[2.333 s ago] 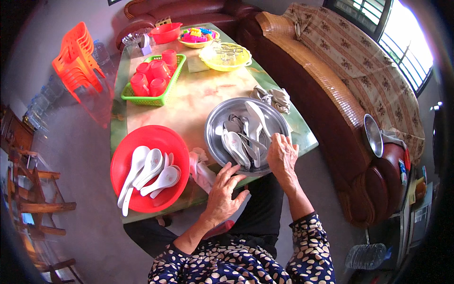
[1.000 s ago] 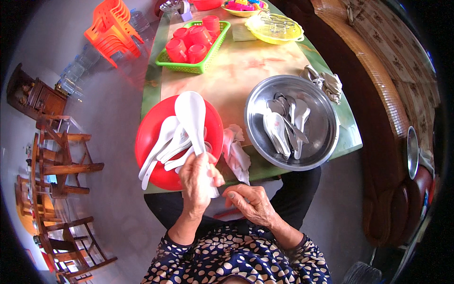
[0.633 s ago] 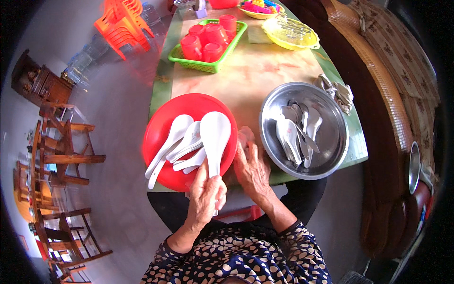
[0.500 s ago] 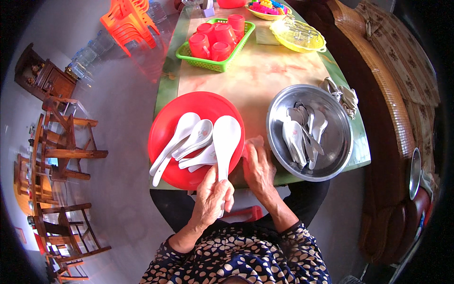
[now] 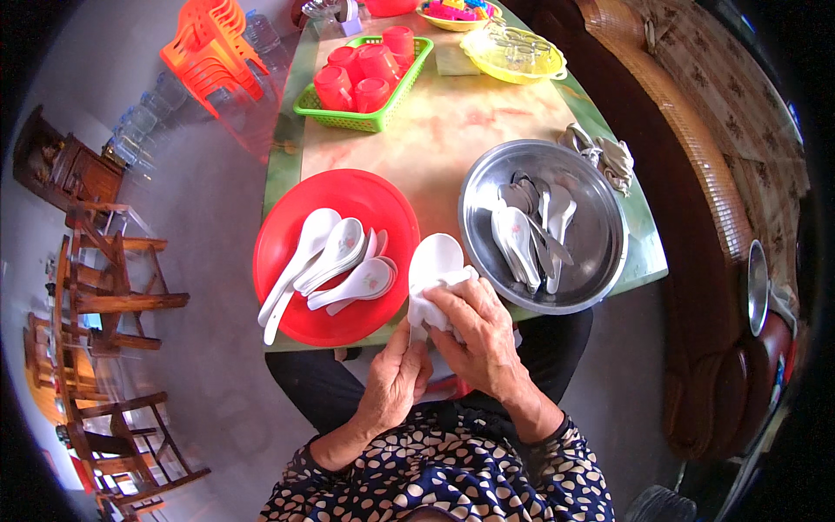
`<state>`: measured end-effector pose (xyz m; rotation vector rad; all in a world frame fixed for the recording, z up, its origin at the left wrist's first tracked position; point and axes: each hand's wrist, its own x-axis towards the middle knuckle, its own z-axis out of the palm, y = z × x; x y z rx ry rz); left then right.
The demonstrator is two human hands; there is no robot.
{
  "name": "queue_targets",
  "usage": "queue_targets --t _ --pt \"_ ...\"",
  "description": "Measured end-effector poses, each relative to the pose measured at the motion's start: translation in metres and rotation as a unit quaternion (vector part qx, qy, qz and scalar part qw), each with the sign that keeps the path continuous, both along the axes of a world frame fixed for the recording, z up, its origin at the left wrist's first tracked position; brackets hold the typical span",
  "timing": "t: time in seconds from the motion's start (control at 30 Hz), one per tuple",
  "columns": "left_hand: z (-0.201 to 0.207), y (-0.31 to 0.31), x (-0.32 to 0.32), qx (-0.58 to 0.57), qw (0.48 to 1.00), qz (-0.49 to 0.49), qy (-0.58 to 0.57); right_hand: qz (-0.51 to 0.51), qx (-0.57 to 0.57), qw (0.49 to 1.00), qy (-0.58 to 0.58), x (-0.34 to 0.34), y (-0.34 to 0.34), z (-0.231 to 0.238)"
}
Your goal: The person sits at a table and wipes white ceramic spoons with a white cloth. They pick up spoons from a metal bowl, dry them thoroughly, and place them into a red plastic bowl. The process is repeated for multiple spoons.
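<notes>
My left hand (image 5: 396,378) grips the handle of a large white spoon (image 5: 434,257), its bowl pointing away from me over the table edge. My right hand (image 5: 477,335) presses a white cloth (image 5: 445,291) against the spoon's neck. To the left a round red plate (image 5: 296,217) holds several white spoons (image 5: 335,261). To the right a round steel basin (image 5: 600,252) holds several metal spoons (image 5: 531,230).
A green basket with red cups (image 5: 365,74) stands further up the table, a yellow dish (image 5: 517,52) beyond it. A crumpled cloth (image 5: 604,157) lies by the basin. A brown sofa (image 5: 704,174) runs along the right. Orange stools (image 5: 217,52) and wooden chairs (image 5: 104,287) stand left.
My right hand left the steel basin and came to the white spoon held by my left hand. The spoon moved from over the red plate toward the gap between plate and basin.
</notes>
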<state>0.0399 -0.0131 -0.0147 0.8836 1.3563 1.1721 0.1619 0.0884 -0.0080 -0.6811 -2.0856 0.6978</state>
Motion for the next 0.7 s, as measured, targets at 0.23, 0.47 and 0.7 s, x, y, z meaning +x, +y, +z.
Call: queue_targets --t 0.23,0.47,0.7 --pt "0.002 -0.002 0.008 -0.009 1.0 -0.014 0.013 -0.171 0.129 0.976 -0.048 -0.012 0.017 -0.004" --pt "0.0 -0.005 0.012 -0.011 1.0 0.002 0.003 -0.153 0.107 0.982 -0.008 -0.01 0.011 -0.006" --pt "-0.016 -0.008 0.009 -0.004 1.0 -0.003 0.022 0.03 0.006 1.0 -0.002 0.014 -0.005 -0.008"
